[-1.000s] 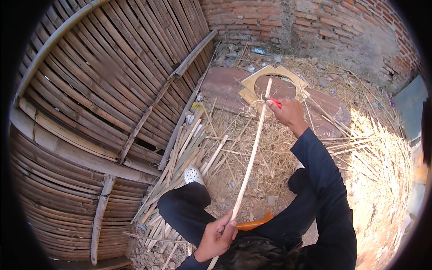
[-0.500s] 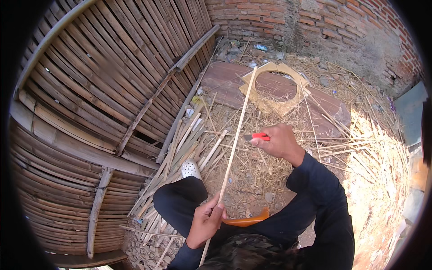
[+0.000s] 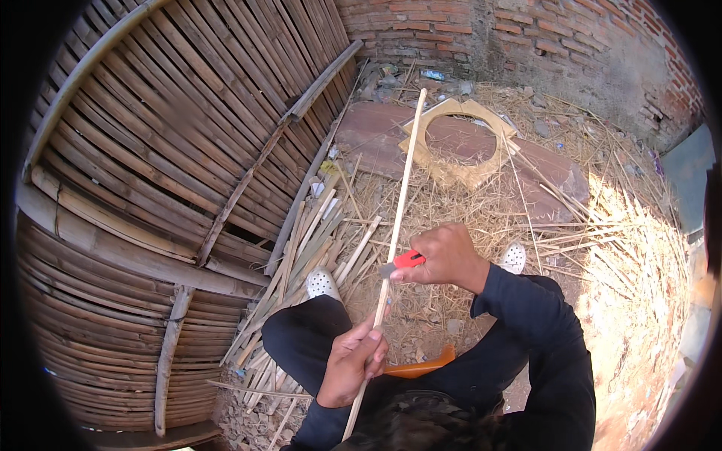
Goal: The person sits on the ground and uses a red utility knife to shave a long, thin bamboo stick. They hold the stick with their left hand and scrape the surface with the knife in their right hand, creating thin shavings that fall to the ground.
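A long pale bamboo strip slants from my lap up toward the far board. My left hand is closed around its lower part, thumb on top. My right hand grips a red utility knife, whose grey blade rests against or just over the strip, a little above the left hand. At this angle I cannot tell whether the blade bites into the bamboo. Part of the knife's handle is hidden in the right fist.
A wooden frame with a round hole lies on a reddish-brown board. Cut bamboo strips are heaped at the left, beside a bamboo slat wall. Shavings cover the ground; a brick wall stands behind. An orange stool edge shows below me.
My right hand has moved down and left, bringing the knife blade to the strip. My left hand has shifted slightly, and the strip stands a little higher. A right shoe has come into view.
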Tool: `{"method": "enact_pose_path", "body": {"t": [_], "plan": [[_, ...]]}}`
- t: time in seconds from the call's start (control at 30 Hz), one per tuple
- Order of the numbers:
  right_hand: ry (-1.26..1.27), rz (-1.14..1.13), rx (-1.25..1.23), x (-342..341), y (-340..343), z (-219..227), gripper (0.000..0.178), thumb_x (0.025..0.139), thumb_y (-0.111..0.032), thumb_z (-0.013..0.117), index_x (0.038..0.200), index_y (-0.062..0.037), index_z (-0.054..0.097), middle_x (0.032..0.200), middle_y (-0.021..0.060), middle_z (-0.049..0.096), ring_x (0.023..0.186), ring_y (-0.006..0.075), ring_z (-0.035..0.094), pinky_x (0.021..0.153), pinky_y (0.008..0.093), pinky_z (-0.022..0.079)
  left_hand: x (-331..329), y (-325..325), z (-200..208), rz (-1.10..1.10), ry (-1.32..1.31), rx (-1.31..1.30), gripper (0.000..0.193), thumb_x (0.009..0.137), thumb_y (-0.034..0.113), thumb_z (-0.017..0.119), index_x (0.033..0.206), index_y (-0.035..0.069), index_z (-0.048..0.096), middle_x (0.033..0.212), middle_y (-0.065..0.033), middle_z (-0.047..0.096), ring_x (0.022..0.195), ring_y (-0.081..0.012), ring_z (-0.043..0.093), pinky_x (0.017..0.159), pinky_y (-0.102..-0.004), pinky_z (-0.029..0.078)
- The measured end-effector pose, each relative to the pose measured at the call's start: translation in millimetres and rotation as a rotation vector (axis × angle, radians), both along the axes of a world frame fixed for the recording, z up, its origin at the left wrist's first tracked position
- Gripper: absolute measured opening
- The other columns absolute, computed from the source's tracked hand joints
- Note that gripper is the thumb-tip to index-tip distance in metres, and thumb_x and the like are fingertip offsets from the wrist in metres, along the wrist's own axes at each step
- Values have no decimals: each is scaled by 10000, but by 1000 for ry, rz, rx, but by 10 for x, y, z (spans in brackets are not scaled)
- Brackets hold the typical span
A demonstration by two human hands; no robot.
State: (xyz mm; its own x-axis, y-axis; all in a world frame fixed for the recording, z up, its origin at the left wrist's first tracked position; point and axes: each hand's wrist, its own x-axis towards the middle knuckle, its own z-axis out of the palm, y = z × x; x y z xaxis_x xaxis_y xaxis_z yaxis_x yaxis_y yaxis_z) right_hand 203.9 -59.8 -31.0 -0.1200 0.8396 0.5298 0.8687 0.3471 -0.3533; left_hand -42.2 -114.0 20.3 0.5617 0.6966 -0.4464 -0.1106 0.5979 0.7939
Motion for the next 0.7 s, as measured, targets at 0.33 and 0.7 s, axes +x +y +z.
{"method": "enact_pose_path", "body": {"t": [0.33,0.7], "plan": [[16,72,2,-80,-111,51,639,792,-700,549,589,-106,670,448,91,537,426,271,581,418,369,439,-11,-3,-12,-4,-64,-52,400,994,124,441,1378,11,433,627,1,424,408,-38,290,416,-204,289],[-9,-60,-10,56,64,29,645,772,-720,551,574,-115,655,453,85,542,412,267,565,413,377,427,-91,-75,-18,-17,-80,-71,402,994,138,452,1368,-8,433,621,8,398,426,-42,288,422,-206,291]]}}
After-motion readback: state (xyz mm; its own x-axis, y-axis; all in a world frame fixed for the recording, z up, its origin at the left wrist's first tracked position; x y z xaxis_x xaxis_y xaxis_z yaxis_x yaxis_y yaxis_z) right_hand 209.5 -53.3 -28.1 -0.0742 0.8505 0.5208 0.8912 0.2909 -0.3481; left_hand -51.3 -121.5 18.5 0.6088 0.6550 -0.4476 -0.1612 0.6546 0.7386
